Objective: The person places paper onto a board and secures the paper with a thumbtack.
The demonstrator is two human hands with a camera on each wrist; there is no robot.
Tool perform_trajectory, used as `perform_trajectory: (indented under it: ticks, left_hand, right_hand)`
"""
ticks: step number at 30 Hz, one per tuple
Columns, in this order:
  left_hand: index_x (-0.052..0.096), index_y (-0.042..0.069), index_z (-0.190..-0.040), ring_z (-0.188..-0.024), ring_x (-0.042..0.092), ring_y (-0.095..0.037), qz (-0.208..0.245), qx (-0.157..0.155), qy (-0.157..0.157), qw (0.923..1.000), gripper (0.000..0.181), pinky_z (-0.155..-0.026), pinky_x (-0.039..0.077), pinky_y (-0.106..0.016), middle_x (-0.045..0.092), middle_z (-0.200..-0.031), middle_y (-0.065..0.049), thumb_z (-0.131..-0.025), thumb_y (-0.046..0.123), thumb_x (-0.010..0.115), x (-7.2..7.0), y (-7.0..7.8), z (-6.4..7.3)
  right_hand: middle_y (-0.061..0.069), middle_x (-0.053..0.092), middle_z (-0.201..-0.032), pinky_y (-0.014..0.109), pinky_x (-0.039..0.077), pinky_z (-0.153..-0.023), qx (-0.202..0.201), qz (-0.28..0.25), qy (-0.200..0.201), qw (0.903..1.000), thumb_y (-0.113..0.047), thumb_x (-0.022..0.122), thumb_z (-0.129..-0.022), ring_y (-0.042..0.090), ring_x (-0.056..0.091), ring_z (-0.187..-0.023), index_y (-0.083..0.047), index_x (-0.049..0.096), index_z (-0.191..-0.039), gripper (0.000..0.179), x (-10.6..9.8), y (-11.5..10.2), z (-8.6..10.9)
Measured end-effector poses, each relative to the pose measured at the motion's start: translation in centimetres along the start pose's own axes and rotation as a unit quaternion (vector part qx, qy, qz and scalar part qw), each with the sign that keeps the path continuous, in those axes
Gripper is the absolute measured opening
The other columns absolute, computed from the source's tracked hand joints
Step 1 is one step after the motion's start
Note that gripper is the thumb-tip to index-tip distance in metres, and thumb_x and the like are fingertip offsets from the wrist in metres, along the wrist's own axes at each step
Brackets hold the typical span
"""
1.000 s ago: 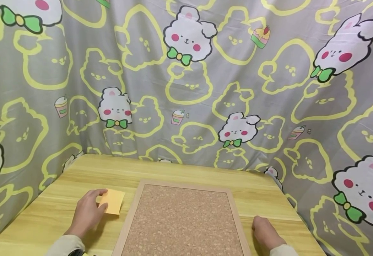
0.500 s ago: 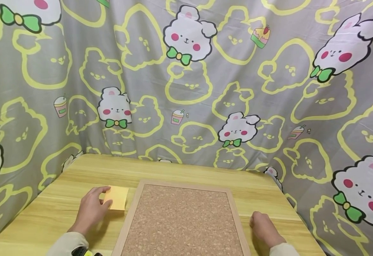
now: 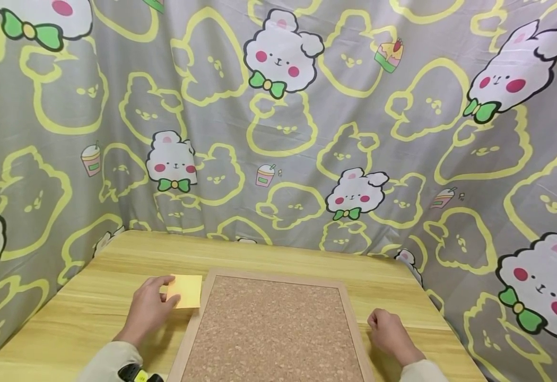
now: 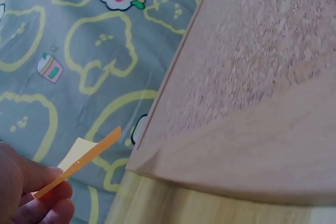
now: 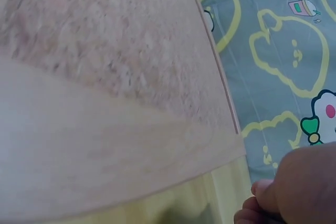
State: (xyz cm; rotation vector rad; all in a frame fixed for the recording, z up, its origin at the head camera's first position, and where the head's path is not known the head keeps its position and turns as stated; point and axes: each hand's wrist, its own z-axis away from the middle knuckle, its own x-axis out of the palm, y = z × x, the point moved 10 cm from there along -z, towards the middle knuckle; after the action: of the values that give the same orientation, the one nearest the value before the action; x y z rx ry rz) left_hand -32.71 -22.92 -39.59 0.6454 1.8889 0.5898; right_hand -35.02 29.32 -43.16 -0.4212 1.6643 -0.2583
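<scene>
Pinched between the thumb and fingers of the left hand: a yellow sticky note, gripped at its left side, with the free part reaching right, towards the cork board. In the head view, all but meets the outer edge of the board's wooden frame near the far left corner, over the left part of the table. In the left wrist view, appears nearly edge-on, slanting up from the fingertips towards the board and apart from it. Looks about square, so without a clear long axis. Hard to tell if a single sheet or a thin stack.

Just outside the board's right edge: the right hand, with fingers curled in and nothing showing in the grip; impossible to tell if anything small is hidden there. Well apart from the note, with the board's whole width between. Nearer to the board's left edge, by far: the left hand. Beyond the table's far edge, a patterned curtain.
</scene>
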Motion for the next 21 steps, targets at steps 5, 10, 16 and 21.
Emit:
perform_trajectory:
  ticks: [5,10,16,21]
  left_hand:
    - [0.058,-0.008,-0.123,-0.079,0.062,-0.024,0.004,0.005,-0.006,1.0000,0.046,-0.063,0.050,-0.032,0.057,-0.115,-0.025,-0.082,0.004,0.072,0.5,0.5,-0.2]
    - [0.057,-0.009,-0.124,-0.085,0.064,-0.032,0.014,0.006,-0.009,0.9998,0.043,-0.067,0.053,-0.038,0.056,-0.117,-0.025,-0.084,0.003,0.067,1.0,1.1,-0.2]
    - [0.056,-0.008,-0.127,-0.089,0.064,-0.034,0.027,-0.003,-0.026,0.9993,0.044,-0.068,0.054,-0.038,0.054,-0.121,-0.026,-0.086,0.004,0.066,2.0,2.0,-0.3]
    - [0.056,-0.008,-0.127,-0.093,0.064,-0.036,0.044,0.000,-0.040,0.9982,0.043,-0.068,0.056,-0.037,0.054,-0.121,-0.026,-0.087,0.003,0.067,2.8,2.9,-0.3]
  right_hand:
    - [-0.001,0.049,-0.069,0.028,0.040,-0.054,-0.008,-0.017,0.020,0.9996,0.003,0.054,-0.090,0.014,0.046,-0.062,-0.007,0.053,-0.078,0.016,-0.6,-0.7,-0.3]
    - [-0.001,0.053,-0.070,0.029,0.043,-0.056,-0.020,-0.029,0.038,0.9987,0.002,0.058,-0.088,0.013,0.049,-0.064,-0.006,0.057,-0.079,0.013,-0.9,-1.7,-1.0]
    - [-0.001,0.053,-0.069,0.030,0.043,-0.056,-0.019,-0.044,0.046,0.9978,0.002,0.059,-0.087,0.013,0.050,-0.064,-0.007,0.057,-0.078,0.012,-1.1,-2.4,-1.2]
    - [-0.001,0.052,-0.069,0.028,0.042,-0.055,-0.017,-0.056,0.047,0.9972,0.001,0.060,-0.087,0.013,0.049,-0.062,-0.007,0.057,-0.077,0.013,-1.1,-2.9,-1.4]
